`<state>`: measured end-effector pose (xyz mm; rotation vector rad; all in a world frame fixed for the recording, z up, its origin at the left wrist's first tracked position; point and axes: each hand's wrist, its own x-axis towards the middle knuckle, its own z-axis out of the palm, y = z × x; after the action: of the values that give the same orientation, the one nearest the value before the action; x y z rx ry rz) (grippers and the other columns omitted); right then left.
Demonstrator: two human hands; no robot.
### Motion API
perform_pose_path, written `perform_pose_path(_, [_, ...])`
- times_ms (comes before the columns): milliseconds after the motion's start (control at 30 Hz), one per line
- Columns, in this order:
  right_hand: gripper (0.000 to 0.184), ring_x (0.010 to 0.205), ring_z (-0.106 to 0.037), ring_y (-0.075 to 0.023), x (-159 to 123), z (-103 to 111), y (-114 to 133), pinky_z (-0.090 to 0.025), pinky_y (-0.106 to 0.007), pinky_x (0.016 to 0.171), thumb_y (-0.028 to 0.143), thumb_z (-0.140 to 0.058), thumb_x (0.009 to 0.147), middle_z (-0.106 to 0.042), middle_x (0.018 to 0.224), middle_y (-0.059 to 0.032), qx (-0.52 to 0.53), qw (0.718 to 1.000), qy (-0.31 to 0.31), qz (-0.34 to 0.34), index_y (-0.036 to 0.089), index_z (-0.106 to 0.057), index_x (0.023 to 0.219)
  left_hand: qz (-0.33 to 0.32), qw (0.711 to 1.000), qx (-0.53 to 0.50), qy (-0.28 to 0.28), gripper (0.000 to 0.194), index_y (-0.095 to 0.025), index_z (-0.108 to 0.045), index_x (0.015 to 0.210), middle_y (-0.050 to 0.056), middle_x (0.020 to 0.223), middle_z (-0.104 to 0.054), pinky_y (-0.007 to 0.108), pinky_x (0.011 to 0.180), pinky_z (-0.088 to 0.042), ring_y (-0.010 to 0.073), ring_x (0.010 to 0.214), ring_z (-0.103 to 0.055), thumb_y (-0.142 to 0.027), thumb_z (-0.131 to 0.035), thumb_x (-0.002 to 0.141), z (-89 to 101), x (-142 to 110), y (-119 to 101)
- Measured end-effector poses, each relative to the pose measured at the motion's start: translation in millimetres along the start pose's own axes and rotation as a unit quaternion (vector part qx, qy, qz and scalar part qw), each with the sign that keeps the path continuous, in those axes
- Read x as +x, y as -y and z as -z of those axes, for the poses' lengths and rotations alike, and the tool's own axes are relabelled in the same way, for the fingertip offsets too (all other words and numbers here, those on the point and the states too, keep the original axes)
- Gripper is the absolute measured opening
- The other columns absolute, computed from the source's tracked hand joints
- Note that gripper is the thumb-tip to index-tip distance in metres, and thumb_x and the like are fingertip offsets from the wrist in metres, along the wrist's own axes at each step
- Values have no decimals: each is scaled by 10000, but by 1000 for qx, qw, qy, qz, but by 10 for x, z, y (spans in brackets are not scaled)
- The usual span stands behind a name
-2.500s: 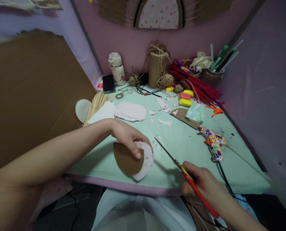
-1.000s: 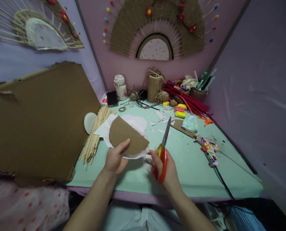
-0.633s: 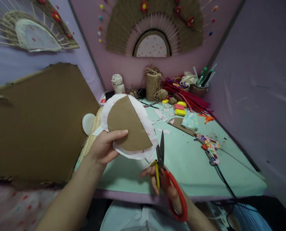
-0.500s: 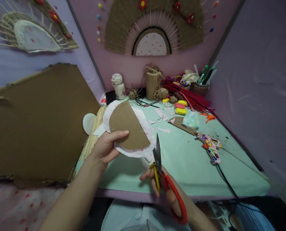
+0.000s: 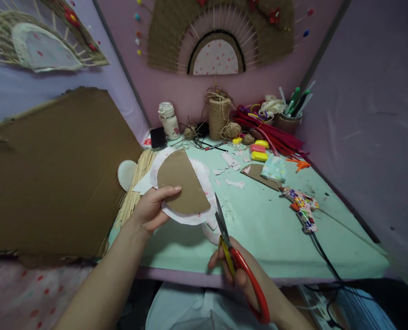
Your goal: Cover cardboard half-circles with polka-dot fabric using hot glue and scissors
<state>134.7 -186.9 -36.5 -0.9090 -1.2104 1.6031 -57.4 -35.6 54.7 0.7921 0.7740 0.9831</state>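
My left hand (image 5: 155, 205) pinches a half-round piece of cardboard (image 5: 183, 183) together with the white fabric (image 5: 202, 172) behind it, thumb on top. The fabric has small red spots and sticks out past the cardboard all round; a pointed flap juts out at the left. In my right hand (image 5: 236, 266) is a pair of scissors (image 5: 224, 229) with red and yellow handles. Its blades point up, close to the lower right edge of the fabric. A strip of cut fabric (image 5: 210, 233) hangs or lies just below that edge; which one I cannot tell.
A glue gun (image 5: 301, 206) with a cord lies at right. Fabric scraps (image 5: 233, 162) and another cardboard piece (image 5: 258, 175) lie mid-table. Thin sticks (image 5: 135, 183) and a large cardboard sheet (image 5: 52, 178) are at left. A twine roll (image 5: 218, 114) and a bottle (image 5: 169, 121) stand behind.
The scissor blades have closed up and tilted a little to the left. The cardboard and fabric have shifted slightly in my left hand's grip, and the view has moved a bit.
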Motion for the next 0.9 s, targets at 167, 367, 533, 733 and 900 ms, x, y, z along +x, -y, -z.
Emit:
perform_pose_path(167, [677,547,-338,-90,6,-26,60,-289,-236,491,852,-431,747,-610,882,-44,-28,999,-18,-14,212,-494,959,8,1000,-15,-14,606,-183,-618,1254,95,989,-768,405,947,-549,313,1052,-680,-86,-718,665,19,-9,0])
perform_pose_path(367, [701,535,-343,-85,28,-46,168,-293,-226,471,888,-405,712,-610,808,-32,-73,997,-21,-32,207,-459,873,7,1000,-16,-15,583,-172,-629,1236,98,977,-769,423,968,-534,316,1054,-679,-86,-725,668,51,-24,1])
perform_pose_path(533, [687,515,-351,-81,7,-49,131,-295,-219,448,877,-419,718,-600,802,-24,-59,997,-14,-38,214,-454,896,7,1000,-20,-21,587,-170,-631,1233,94,1001,-766,427,979,-526,309,1050,-681,-81,-730,662,69,-30,4])
perform_pose_path(733, [692,493,-347,-77,-2,-49,113,-291,-212,425,886,-436,698,-578,725,-8,-61,997,-27,-49,212,-456,851,25,999,-27,-21,581,-153,-631,1236,100,974,-769,438,993,-514,306,1030,-690,-80,-721,667,66,-34,14])
perform_pose_path(900, [700,465,-355,-79,-6,-35,95,-282,-208,394,903,-444,669,-548,660,7,-70,994,-44,-67,214,-449,796,23,998,-43,-29,610,-172,-623,1250,92,1001,-766,431,962,-540,308,1036,-688,-56,-716,659,51,-32,20])
